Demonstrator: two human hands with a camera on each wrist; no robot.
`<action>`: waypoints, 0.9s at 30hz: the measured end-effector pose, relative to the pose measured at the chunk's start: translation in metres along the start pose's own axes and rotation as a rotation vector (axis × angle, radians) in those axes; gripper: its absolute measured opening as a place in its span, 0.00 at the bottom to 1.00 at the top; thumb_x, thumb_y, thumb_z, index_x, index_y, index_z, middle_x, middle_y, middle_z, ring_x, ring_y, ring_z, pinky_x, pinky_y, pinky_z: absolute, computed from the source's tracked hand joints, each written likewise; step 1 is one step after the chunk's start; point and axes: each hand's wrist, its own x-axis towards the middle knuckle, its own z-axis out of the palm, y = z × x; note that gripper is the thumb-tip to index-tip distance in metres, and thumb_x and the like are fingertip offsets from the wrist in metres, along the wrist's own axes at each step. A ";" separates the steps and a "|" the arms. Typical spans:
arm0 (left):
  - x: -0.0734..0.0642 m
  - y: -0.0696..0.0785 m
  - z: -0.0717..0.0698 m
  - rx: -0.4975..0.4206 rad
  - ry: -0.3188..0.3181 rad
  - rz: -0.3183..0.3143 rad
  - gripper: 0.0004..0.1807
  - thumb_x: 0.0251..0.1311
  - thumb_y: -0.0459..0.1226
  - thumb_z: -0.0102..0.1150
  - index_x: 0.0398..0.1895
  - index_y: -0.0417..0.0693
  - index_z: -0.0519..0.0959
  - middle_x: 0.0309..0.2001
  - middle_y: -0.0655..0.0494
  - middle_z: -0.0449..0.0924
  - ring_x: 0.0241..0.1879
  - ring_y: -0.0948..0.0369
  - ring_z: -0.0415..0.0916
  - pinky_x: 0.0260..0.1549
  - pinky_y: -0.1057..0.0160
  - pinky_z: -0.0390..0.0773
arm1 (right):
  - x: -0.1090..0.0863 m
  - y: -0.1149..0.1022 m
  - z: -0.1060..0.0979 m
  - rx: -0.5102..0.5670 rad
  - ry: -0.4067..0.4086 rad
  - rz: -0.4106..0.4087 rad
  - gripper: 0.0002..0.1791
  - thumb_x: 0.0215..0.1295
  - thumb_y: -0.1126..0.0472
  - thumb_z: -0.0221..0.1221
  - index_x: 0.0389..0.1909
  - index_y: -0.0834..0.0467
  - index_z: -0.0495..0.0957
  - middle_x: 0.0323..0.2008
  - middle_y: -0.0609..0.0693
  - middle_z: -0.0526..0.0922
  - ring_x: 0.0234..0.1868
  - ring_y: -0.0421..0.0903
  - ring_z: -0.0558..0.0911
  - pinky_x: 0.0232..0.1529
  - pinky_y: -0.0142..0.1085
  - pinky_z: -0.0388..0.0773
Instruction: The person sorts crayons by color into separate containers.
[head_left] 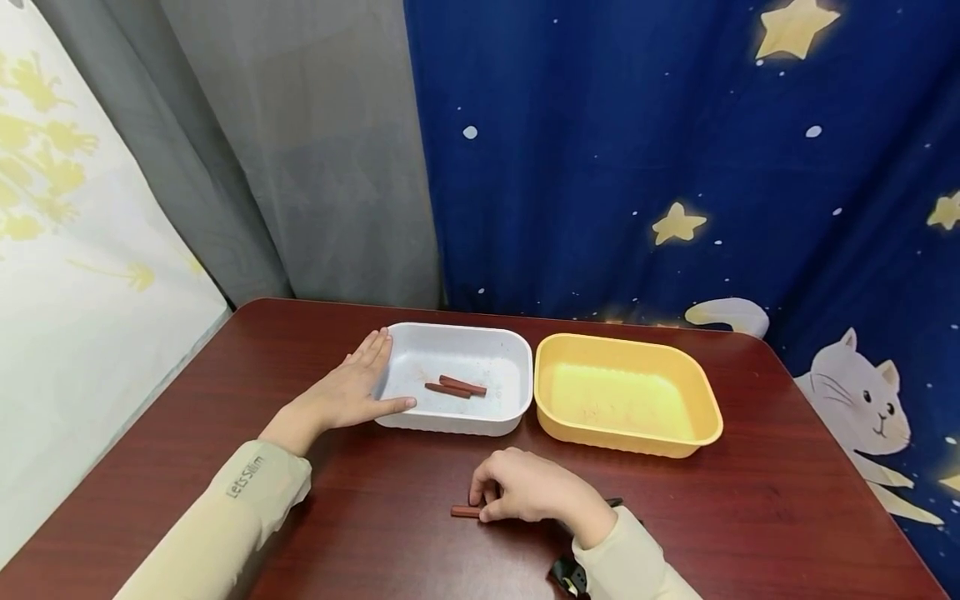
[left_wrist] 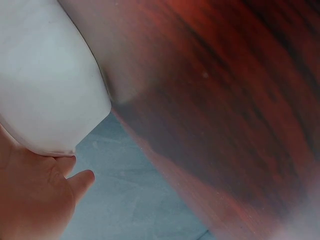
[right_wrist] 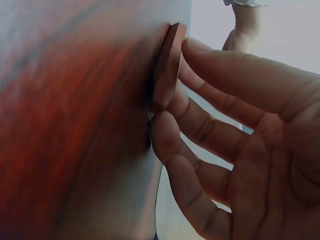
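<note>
In the head view my left hand rests against the left end of a white plastic tub, fingers straight along its side and thumb over the near rim. Two thin reddish-brown sticks lie in that tub, close together. On the table in front of the tubs, my right hand pinches another reddish-brown stick. The right wrist view shows this stick between thumb and fingers, close to the tabletop; it has flat, faceted sides. Part of it is hidden behind the fingers in the head view.
A yellow plastic tub stands just right of the white one, with faint reddish crumbs on its bottom. Both are near the back of the dark red-brown table. Grey and blue star-patterned curtains hang behind.
</note>
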 end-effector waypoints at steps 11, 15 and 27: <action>0.001 0.001 0.001 0.005 -0.004 0.004 0.64 0.57 0.72 0.51 0.78 0.34 0.40 0.81 0.42 0.31 0.80 0.44 0.33 0.74 0.39 0.48 | -0.002 0.002 -0.002 -0.065 -0.026 -0.018 0.11 0.52 0.70 0.66 0.26 0.49 0.82 0.18 0.36 0.74 0.20 0.31 0.70 0.24 0.25 0.69; 0.000 -0.001 0.001 0.006 0.001 0.008 0.64 0.58 0.71 0.51 0.78 0.33 0.40 0.81 0.41 0.31 0.80 0.43 0.33 0.75 0.39 0.48 | -0.001 0.003 -0.004 -0.055 -0.023 -0.031 0.12 0.52 0.70 0.64 0.27 0.47 0.81 0.20 0.36 0.73 0.21 0.31 0.70 0.24 0.24 0.69; 0.000 0.000 0.001 -0.012 -0.003 0.004 0.64 0.57 0.71 0.51 0.79 0.35 0.40 0.81 0.44 0.30 0.80 0.45 0.31 0.75 0.39 0.48 | -0.004 0.000 -0.014 0.032 0.055 -0.088 0.11 0.53 0.68 0.63 0.30 0.46 0.80 0.24 0.37 0.73 0.23 0.31 0.69 0.26 0.25 0.68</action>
